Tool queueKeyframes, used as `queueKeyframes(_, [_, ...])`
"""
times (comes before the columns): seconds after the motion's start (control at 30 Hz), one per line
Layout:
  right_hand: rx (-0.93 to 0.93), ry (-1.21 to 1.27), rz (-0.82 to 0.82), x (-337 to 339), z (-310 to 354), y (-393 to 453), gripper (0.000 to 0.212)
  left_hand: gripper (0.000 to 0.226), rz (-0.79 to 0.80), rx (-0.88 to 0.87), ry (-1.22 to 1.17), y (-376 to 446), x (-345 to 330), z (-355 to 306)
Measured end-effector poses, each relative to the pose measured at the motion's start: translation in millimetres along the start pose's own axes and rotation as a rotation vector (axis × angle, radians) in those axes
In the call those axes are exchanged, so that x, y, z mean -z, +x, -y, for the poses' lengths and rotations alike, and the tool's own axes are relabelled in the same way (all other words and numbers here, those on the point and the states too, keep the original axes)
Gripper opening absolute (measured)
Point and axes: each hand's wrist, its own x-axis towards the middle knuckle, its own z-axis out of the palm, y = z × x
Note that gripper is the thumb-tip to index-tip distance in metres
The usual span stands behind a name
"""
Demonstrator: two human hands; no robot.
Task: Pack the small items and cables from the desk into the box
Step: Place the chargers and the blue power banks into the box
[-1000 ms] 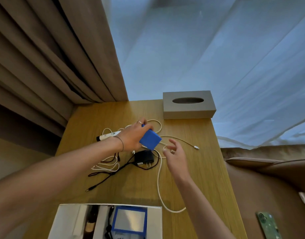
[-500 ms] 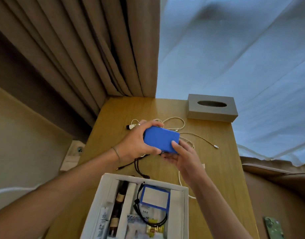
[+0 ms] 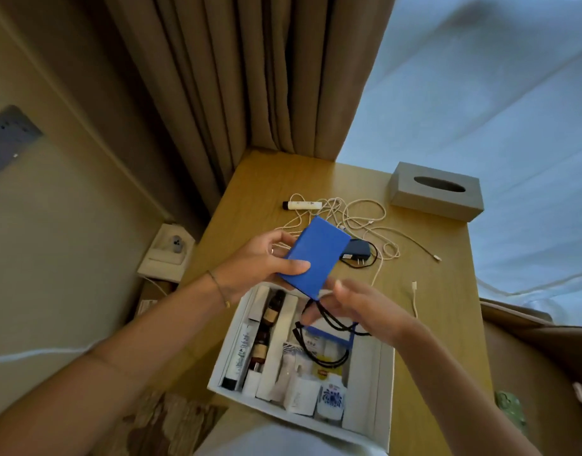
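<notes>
We see a wooden counter [image 3: 440,324] carrying a white box [image 3: 386,390], grey tissue box [image 3: 436,195], tangled white cables [image 3: 358,218], black charger [image 3: 357,252] and white tube [image 3: 302,205].

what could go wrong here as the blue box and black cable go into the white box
1. The left hand holds the blue box tilted by its edges; it could slip.
2. The black cable, looped at the right hand, may snag on items packed in the white box.
</notes>
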Motion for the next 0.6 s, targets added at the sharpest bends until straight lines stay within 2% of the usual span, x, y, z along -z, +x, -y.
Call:
queueKeyframes(0.1, [-0.126, -0.282, 0.123, -9.1, -3.3, -0.9, 0.033, 0.056, -0.034, 0.007, -0.015, -12.4, 11.4, 14.4])
queueKeyframes(0.17, [-0.2, -0.397, 0.134, -9.8, -3.0, 1.4, 0.024, 0.068, -0.029, 0.018, 0.043, -18.3, 17.8, 25.5])
queueKeyframes(0.27, [-0.285, -0.705, 0.182, -13.7, -6.1, 6.5, 0.028, 0.089, 0.019, 0.023, 0.173, -25.2, 25.3, 44.7])
queueKeyframes(0.33, [-0.339, -1.011, 0.215, -20.0, -10.8, 9.7, 0.034, 0.093, 0.043, 0.039, 0.256, -29.1, 29.0, 57.9])
queueKeyframes(0.43, [-0.397, -1.318, 0.237, -32.4, -20.1, 13.3, 0.043, 0.084, 0.03, 0.084, 0.414, -30.8, 26.7, 76.3])
queueKeyframes(0.6, [-0.352, -1.584, 0.233, -56.9, -43.2, 21.7, 0.033, 0.077, 0.022, 0.161, 0.774, -13.2, 6.4, 100.3])
